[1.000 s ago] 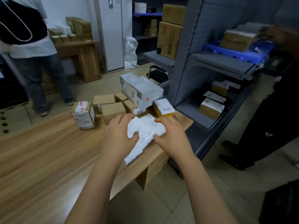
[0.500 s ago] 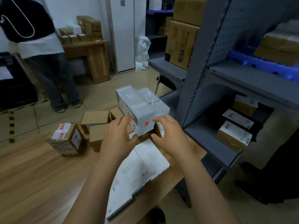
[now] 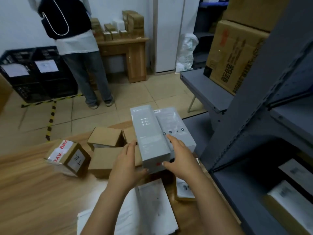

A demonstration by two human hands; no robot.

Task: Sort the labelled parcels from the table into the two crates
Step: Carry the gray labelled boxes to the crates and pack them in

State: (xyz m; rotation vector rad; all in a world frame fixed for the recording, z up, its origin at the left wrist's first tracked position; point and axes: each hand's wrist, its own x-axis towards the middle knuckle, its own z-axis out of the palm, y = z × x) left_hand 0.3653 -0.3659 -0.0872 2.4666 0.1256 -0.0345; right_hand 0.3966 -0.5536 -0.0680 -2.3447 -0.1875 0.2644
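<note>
The print on the grey box is too blurred to read beyond a few small icons, and the two hands cover part of its near end, where only a small red mark shows. What it rests on is hidden by those hands and by the box itself, so I cannot tell whether it is lifted. It sits over the far right corner of the wooden table, long axis running away from the person, far end toward the tiled floor, with two long faces showing. The left hand grips the near left corner, thumb under the end and fingers up the side. The right hand holds the near right corner, forefinger laid along the top and thumb against the end face. The forearms hide much of a white flat mailer at the near edge. A barcoded parcel peeks out by the right edge. Left of the box lie two brown cartons and a taped parcel. Two black crates stand on the floor, blurred, beside a standing person cut off at the top. Grey shelving fills the right, its lower parcels cropped.
</note>
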